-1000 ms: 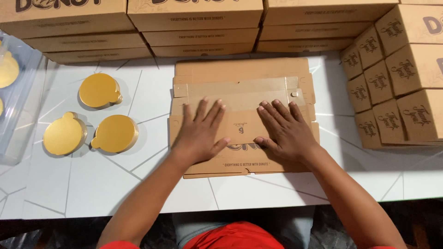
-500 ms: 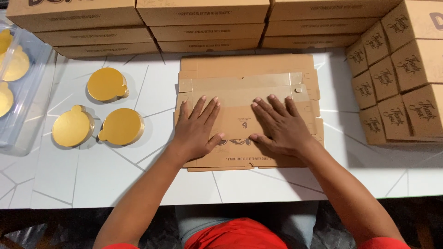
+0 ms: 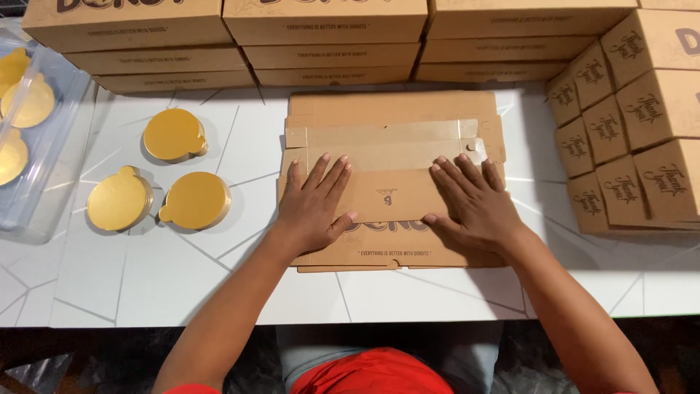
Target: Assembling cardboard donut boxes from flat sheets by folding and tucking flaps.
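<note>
Head view: flattened brown cardboard box (image 3: 394,182) lying mid-desk on a white desk (image 3: 182,284) with thin grey lines. Left hand (image 3: 315,206) spread flat, palm down, pressing the box's left half; right hand (image 3: 470,203) likewise flat on the right half, fingers splayed, gripping nothing. Folded flap running across the box just beyond the fingertips. Three gold round cake boards (image 3: 175,135) lying left of the box, well apart from the hands, one farther back and two side by side nearer. Clear plastic bin (image 3: 51,168) at the far left edge, holding more gold boards. Stacks of assembled brown boxes (image 3: 324,29) along the back; smaller brown boxes (image 3: 634,138) piled at the right.
</note>
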